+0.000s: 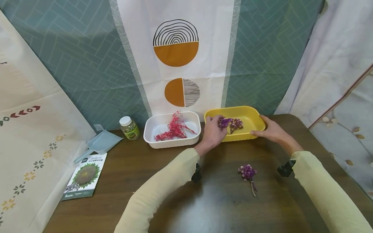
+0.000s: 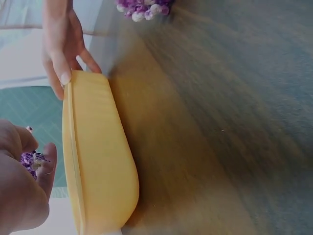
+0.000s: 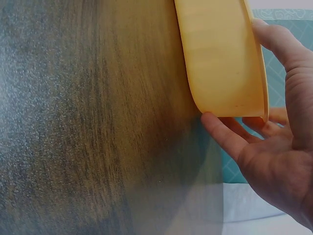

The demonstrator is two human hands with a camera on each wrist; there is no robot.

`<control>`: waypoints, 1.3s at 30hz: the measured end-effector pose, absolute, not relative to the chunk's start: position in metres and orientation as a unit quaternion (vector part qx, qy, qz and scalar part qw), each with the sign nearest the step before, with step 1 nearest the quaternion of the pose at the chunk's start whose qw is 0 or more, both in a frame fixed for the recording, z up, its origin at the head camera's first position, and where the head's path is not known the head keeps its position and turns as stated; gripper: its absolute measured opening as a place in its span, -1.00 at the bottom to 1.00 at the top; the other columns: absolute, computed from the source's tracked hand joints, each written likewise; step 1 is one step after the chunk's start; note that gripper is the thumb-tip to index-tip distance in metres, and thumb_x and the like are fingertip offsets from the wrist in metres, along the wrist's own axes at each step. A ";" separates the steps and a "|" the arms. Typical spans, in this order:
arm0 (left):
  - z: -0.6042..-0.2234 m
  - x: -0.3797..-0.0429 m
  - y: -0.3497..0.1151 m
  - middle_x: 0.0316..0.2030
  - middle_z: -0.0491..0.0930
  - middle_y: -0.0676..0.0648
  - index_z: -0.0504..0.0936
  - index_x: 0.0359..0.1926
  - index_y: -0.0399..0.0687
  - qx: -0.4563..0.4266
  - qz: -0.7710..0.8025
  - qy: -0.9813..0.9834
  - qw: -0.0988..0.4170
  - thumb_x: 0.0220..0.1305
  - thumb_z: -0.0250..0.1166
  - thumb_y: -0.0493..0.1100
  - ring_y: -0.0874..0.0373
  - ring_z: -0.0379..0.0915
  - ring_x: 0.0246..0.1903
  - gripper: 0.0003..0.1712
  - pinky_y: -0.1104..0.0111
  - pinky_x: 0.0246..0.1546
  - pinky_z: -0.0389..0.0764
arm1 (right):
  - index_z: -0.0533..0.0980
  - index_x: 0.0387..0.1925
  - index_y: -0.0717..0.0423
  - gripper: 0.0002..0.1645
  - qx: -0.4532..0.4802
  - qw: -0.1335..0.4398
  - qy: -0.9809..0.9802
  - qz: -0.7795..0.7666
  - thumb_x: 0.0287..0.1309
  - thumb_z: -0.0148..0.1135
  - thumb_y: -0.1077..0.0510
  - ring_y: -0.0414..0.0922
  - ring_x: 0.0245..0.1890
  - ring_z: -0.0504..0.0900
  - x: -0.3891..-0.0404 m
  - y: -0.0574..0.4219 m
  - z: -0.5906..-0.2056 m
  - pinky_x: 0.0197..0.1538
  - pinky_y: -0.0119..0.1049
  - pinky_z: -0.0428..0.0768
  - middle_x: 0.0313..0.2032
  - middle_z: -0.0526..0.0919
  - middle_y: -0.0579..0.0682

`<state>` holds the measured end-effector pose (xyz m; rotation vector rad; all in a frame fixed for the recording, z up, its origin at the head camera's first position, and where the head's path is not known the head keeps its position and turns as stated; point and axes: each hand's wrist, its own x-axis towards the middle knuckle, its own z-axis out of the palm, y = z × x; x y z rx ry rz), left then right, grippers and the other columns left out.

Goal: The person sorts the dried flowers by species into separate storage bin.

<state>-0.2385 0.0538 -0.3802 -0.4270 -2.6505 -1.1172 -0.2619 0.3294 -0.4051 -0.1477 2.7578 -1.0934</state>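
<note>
My left hand (image 1: 214, 131) reaches over the left end of a yellow plastic tray (image 1: 237, 138). Its thumb and fingers pinch purple dried flowers (image 2: 32, 162), partly hidden by the hand in the left wrist view. More purple blooms (image 1: 236, 124) show inside the tray, just right of those fingers. At the tray's right end, my right hand (image 1: 271, 130) grips the rim, thumb on the front long side and fingers round the end wall (image 3: 227, 105). Nearer me on the brown table lies a small bunch of purple dried flowers (image 1: 247, 172), stems toward me.
A white tray (image 1: 172, 144) with pink-red dried sprigs (image 1: 176, 127) stands left of the yellow one. Farther left are a white-lidded jar (image 1: 129, 128), a light blue dustpan (image 1: 102, 142) and a sunflower seed packet (image 1: 85, 176). Patterned curtain cloth (image 1: 180, 90) hangs behind the trays.
</note>
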 end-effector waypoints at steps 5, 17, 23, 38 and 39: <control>-0.381 -0.248 0.064 -0.01 0.43 -0.16 0.55 0.21 -0.10 -0.131 -0.371 -0.914 0.096 0.20 0.39 -0.23 0.07 0.33 -0.05 -0.48 0.38 -0.08 0.51 | -0.27 0.52 0.40 0.32 -0.048 0.080 0.926 -0.366 0.20 0.37 -0.17 0.40 0.38 0.11 -0.262 0.330 -0.406 0.36 0.30 0.12 0.44 -0.03 0.52; -0.383 -0.266 0.073 0.09 0.39 -0.18 0.50 0.30 -0.05 -0.097 -0.367 -0.923 0.063 0.27 0.36 -0.21 0.07 0.36 0.01 -0.44 0.35 0.04 0.51 | -0.25 0.51 0.42 0.29 -0.052 0.074 0.923 -0.375 0.21 0.38 -0.12 0.39 0.40 0.09 -0.262 0.330 -0.405 0.37 0.28 0.11 0.44 -0.04 0.52; -0.383 -0.266 0.082 0.09 0.38 -0.16 0.51 0.28 -0.02 -0.091 -0.386 -0.917 0.052 0.27 0.38 -0.19 0.06 0.41 -0.06 -0.45 0.33 -0.02 0.52 | -0.25 0.52 0.40 0.30 -0.052 0.074 0.924 -0.371 0.20 0.37 -0.15 0.39 0.40 0.09 -0.262 0.330 -0.407 0.37 0.27 0.11 0.44 -0.04 0.51; -0.386 -0.273 0.086 0.18 0.38 -0.18 0.46 0.35 -0.05 -0.109 -0.361 -0.926 0.006 0.20 0.37 -0.25 0.06 0.38 0.06 -0.33 0.34 0.06 0.50 | -0.24 0.51 0.42 0.35 -0.056 0.074 0.924 -0.370 0.16 0.40 -0.21 0.38 0.38 0.14 -0.262 0.331 -0.408 0.36 0.27 0.14 0.44 -0.01 0.52; -0.386 -0.272 0.085 0.19 0.38 -0.18 0.46 0.36 -0.04 -0.113 -0.357 -0.927 0.007 0.20 0.37 -0.25 0.06 0.38 0.07 -0.33 0.33 0.09 0.49 | -0.24 0.51 0.42 0.36 -0.056 0.074 0.924 -0.370 0.16 0.40 -0.21 0.38 0.38 0.14 -0.262 0.332 -0.408 0.37 0.27 0.14 0.44 -0.02 0.52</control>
